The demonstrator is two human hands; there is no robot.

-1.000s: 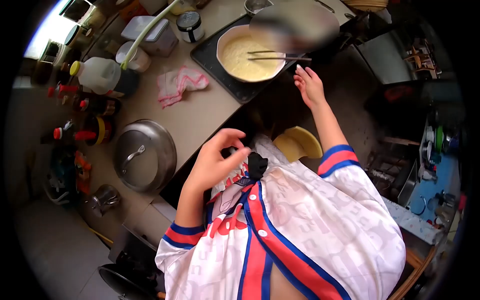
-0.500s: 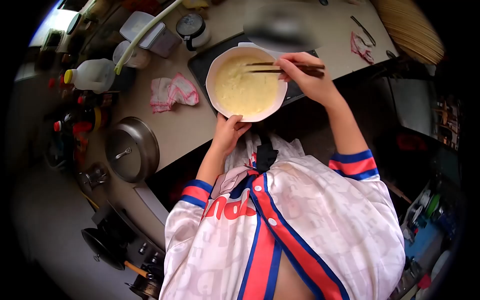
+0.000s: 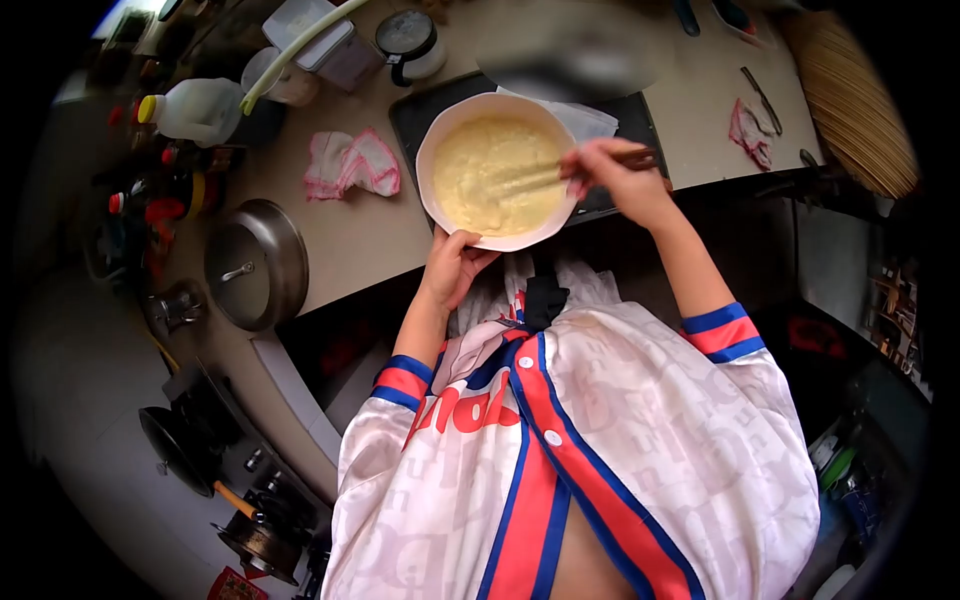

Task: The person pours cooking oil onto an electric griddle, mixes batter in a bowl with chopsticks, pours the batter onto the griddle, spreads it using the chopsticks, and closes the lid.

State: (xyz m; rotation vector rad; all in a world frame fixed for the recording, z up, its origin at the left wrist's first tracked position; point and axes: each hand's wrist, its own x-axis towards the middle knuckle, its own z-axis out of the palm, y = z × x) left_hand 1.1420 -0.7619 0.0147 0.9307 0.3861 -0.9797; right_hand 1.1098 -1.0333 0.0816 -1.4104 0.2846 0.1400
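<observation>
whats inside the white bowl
The bowl holds a pale yellow mixture, with chopsticks in the right hand reaching into it. The mixture covers the bottom, so nothing there can be seen, and blur hides where the chopsticks end.

The bowl (image 3: 427, 185) is showing a smooth, softly glossy wall; the mixture (image 3: 490, 185) inside is looking wet and lumpy. The chopsticks (image 3: 636, 158) are looking like smooth wood, though motion is blurring them. The round lid (image 3: 258, 248) is gleaming like polished metal. The jug (image 3: 195, 112) is looking like translucent plastic, the larger cloth (image 3: 350, 165) soft and matt. The shirt (image 3: 650, 430) is shining like satin, its 2 buttons (image 3: 552, 438) glossy.
</observation>
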